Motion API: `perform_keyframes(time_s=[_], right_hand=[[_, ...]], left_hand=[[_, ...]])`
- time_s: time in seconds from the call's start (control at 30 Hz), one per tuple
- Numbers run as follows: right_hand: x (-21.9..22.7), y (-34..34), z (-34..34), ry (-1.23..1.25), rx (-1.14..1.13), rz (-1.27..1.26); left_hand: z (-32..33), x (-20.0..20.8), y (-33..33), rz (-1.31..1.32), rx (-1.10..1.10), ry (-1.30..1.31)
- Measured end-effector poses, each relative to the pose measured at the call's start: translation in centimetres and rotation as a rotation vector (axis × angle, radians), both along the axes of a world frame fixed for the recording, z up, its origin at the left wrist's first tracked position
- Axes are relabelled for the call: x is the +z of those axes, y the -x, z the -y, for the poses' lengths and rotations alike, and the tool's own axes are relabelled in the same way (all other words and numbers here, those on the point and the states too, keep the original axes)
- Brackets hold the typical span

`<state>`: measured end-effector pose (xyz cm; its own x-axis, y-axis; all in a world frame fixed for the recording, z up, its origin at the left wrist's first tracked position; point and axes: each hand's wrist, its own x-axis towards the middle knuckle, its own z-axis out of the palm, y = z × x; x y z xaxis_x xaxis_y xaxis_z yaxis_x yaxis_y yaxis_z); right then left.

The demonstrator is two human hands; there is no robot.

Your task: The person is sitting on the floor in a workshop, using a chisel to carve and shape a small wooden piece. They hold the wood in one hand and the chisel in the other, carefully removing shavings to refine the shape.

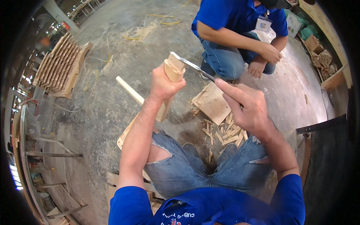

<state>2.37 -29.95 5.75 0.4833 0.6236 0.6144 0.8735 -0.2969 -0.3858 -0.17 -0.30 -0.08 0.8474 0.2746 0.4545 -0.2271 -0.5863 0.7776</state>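
My left hand (165,84) is closed around a pale wooden post (174,72), with the cut top end sticking up above my fist. A chisel (195,67) is in my right hand (249,107), its index finger stretched along the tool. The steel blade slants up to the left, and its tip is at the top of the post. Most of the chisel's handle is hidden by my fingers. Another pale wooden bar (129,90) runs out behind my left forearm; how it joins the post is hidden.
Wood chips (227,133) and a flat wooden board (213,103) lie on the floor before my knees. A co-worker in a blue shirt (225,17) squats ahead on the right. Stacked curved wooden parts (62,65) stand at left; a yellow hose (170,21) crosses the floor.
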Motion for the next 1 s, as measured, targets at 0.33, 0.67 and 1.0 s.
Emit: perform_keyframes(time_s=[0.33,0.67,1.0], right_hand=[[-1.6,0.0,0.7,0.009,0.004,-0.025],[-1.0,0.2,0.6,-0.07,0.044,-0.038],[-0.6,0.0,-0.3,-0.006,0.007,-0.028]], left_hand=[[-0.8,-0.4,0.2,-0.04,-0.015,0.052],[-0.4,-0.6,0.0,-0.03,-0.016,-0.018],[-0.4,-0.4,-0.2,-0.041,0.019,0.022]])
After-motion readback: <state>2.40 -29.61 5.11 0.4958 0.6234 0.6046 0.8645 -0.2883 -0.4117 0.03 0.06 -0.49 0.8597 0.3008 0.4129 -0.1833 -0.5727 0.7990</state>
